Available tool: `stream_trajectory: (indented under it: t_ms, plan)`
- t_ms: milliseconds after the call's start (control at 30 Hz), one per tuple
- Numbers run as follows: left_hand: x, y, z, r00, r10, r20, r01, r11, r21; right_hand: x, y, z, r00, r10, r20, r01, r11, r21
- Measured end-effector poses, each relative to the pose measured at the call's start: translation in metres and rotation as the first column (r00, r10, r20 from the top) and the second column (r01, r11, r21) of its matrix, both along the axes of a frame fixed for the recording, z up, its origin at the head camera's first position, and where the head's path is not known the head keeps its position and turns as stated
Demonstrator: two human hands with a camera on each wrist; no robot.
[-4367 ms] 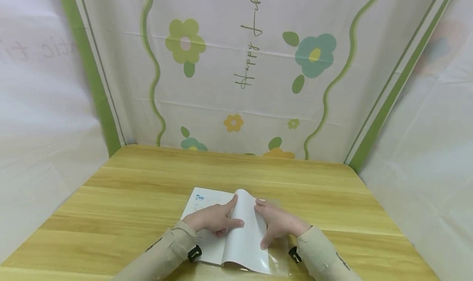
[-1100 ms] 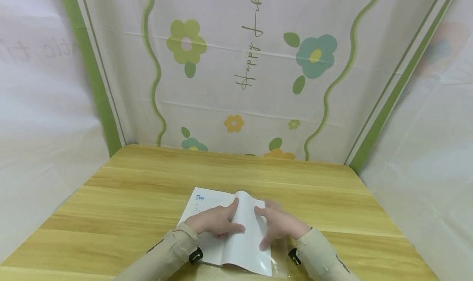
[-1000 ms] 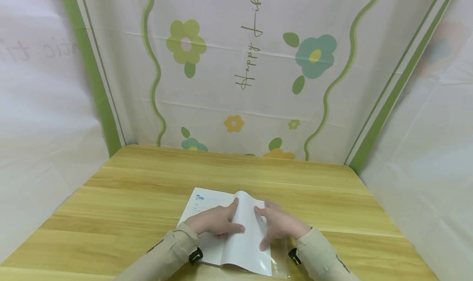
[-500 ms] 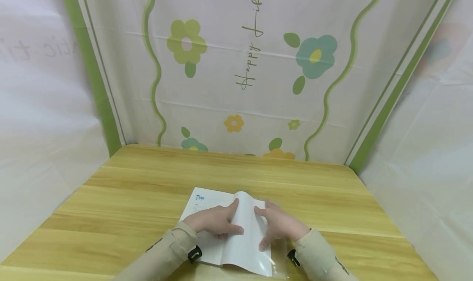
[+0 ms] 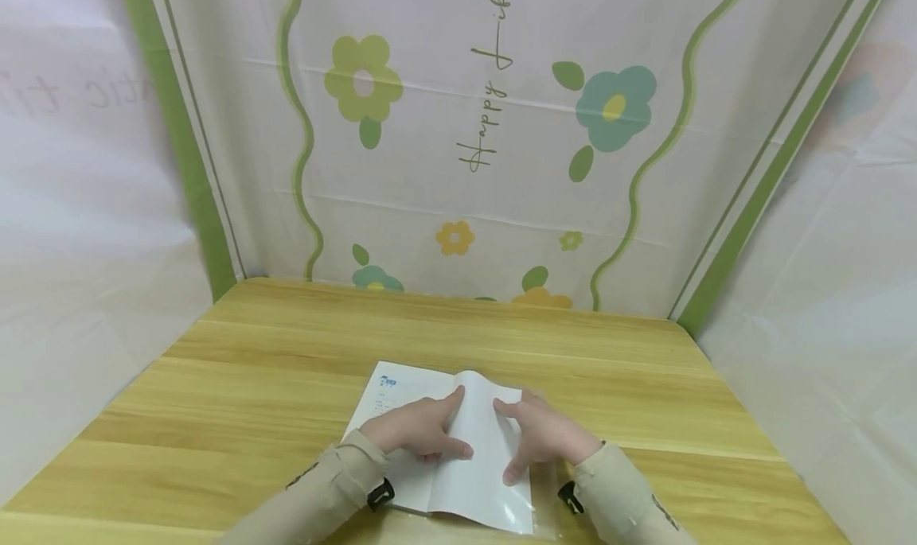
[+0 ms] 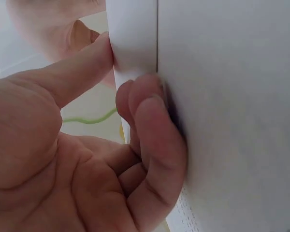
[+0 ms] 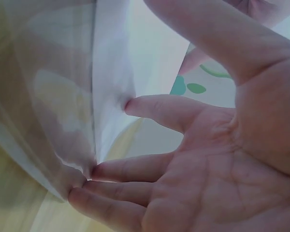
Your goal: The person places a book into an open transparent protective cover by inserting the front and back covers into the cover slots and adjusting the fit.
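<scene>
Table (image 5: 286, 354) spreads past the booklet's (image 5: 407, 485) far edge, its curved page (image 5: 481, 434) touching my left hand (image 5: 419, 428), grip unclear, and my straight-fingered right hand (image 5: 544, 434).

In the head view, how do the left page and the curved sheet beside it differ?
The left page lies fairly flat; the curved sheet bulges up.
The left page carries blue print near its far left corner; the curved sheet shows none I can make out.
The curved sheet has bright glare low on the right; the left page shows none.
Both are white.
</scene>
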State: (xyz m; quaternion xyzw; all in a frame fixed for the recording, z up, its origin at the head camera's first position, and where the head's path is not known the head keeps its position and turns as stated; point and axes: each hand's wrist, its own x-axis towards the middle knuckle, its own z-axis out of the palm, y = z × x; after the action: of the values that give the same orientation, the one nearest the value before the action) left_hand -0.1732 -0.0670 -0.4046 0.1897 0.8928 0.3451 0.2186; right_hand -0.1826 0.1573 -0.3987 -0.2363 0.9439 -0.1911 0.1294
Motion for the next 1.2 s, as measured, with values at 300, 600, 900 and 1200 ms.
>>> stream_trajectory:
  t_ms: [300, 600, 900, 1200]
  plan:
    - [-0.0026, 0.0, -0.0025, 1.0, -0.012, 0.0, 0.012, 1.0, -0.008, 0.0006, -0.0009, 0.0014, 1.0, 0.004, 0.001, -0.004, 1.0, 0.011]
    - [-0.0005, 0.0019, -0.003, 1.0, 0.01, -0.007, -0.01, 1.0, 0.002, 0.0, -0.0006, 0.0009, 0.999, 0.032, -0.006, -0.032, 0.999, 0.004]
    - [-0.0003, 0.0027, -0.0023, 1.0, 0.01, -0.017, -0.01, 1.0, -0.005, -0.0012, -0.0012, 0.0013, 1.0, 0.023, 0.01, -0.023, 1.0, 0.004]
    - [-0.0034, -0.0052, 0.0053, 0.999, -0.04, 0.02, 0.04, 0.999, -0.002, -0.0006, -0.0014, 0.0008, 1.0, 0.01, 0.024, -0.01, 1.0, -0.012]
